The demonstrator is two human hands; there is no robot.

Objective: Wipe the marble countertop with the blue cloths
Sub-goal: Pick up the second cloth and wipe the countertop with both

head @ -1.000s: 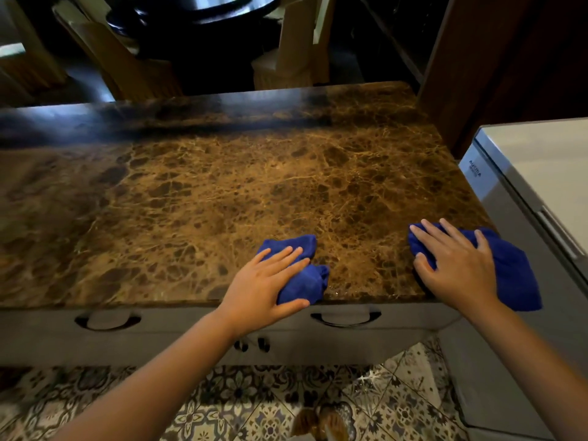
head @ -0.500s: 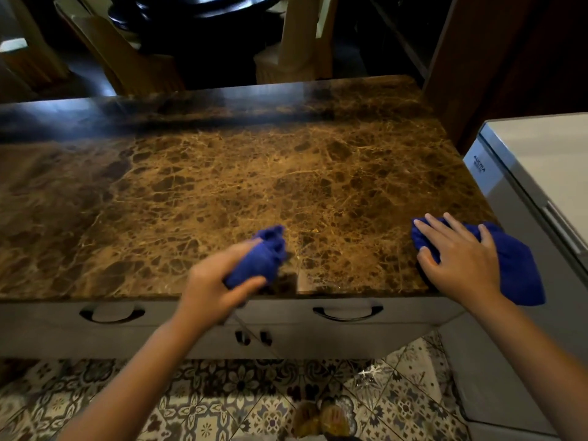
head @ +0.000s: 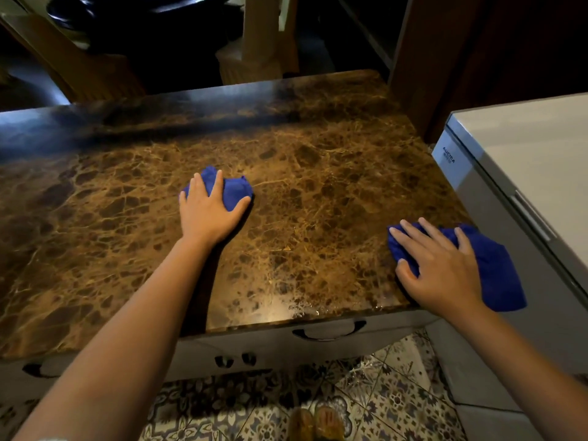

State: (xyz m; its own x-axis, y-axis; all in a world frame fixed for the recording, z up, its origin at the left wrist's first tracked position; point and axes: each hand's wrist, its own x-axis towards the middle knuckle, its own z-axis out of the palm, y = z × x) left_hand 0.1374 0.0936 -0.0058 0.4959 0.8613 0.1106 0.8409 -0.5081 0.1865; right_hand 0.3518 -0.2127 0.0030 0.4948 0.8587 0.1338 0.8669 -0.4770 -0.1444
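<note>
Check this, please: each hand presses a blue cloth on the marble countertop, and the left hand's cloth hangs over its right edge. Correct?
Wrong hand. In the head view, the blue cloth under the right hand hangs over the right edge; the other cloth, under the left hand, lies near the middle of the marble countertop.

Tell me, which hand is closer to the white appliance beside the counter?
The right hand. It presses a blue cloth at the countertop's right edge, next to the white appliance. The left hand presses the other cloth near the countertop's middle, farther away.
</note>
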